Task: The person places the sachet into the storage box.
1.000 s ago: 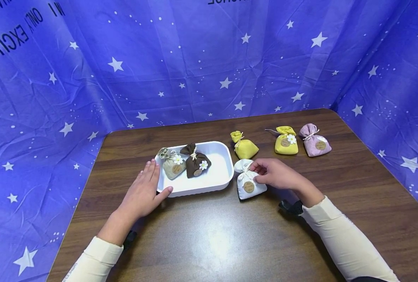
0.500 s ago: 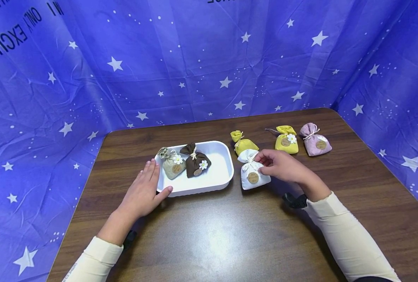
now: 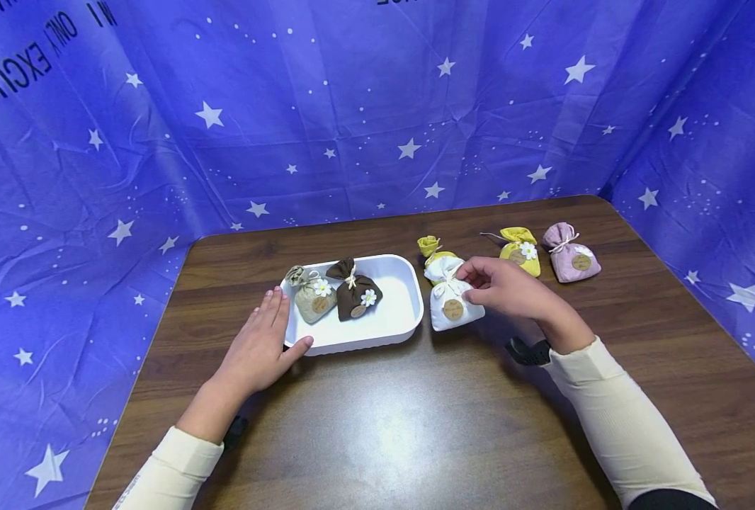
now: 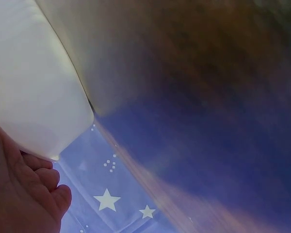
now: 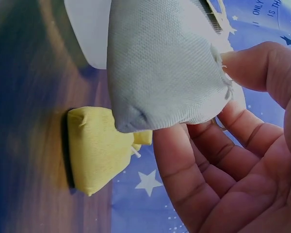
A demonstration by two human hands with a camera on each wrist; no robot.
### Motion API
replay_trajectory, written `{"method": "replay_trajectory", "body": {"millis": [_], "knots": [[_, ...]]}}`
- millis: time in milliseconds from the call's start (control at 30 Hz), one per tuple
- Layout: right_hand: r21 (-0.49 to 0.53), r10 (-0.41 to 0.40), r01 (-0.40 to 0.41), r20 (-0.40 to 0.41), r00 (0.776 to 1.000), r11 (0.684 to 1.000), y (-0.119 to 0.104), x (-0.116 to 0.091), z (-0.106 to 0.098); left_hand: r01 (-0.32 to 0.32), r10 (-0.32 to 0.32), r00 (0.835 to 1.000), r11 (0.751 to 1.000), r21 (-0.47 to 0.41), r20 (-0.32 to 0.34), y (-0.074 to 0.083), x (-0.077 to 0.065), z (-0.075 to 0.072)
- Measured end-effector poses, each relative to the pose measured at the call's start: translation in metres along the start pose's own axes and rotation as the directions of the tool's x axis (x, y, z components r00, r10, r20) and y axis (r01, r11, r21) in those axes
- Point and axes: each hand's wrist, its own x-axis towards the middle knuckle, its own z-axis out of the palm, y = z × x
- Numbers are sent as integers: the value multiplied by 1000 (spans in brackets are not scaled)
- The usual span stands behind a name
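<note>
The white drawstring sachet (image 3: pixel 454 304) was pinched between the thumb and curled fingers of the right hand (image 3: pixel 510 289), held above the table (image 3: pixel 352 418) just right of the white tray (image 3: pixel 399 301) and partly hiding a yellow sachet (image 3: pixel 428 246). The left hand (image 3: pixel 259 347) was laid against the tray's left end with fingers extended; inside, a beige sachet (image 3: pixel 310 301) and a brown sachet (image 3: pixel 350 299) were seen side by side.

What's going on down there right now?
A person's right hand pinches a white pouch just right of the white tray, while the left hand rests against the tray's left end. A beige pouch and a brown pouch lie inside; two yellow pouches and a pink pouch lie on the table.
</note>
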Motion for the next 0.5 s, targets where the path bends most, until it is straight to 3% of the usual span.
{"method": "replay_trajectory", "body": {"millis": [500], "knots": [[-21, -40, 39, -14, 999, 999, -16, 24, -3, -10, 10, 1000, 1000, 5, -10, -2, 1, 2]]}}
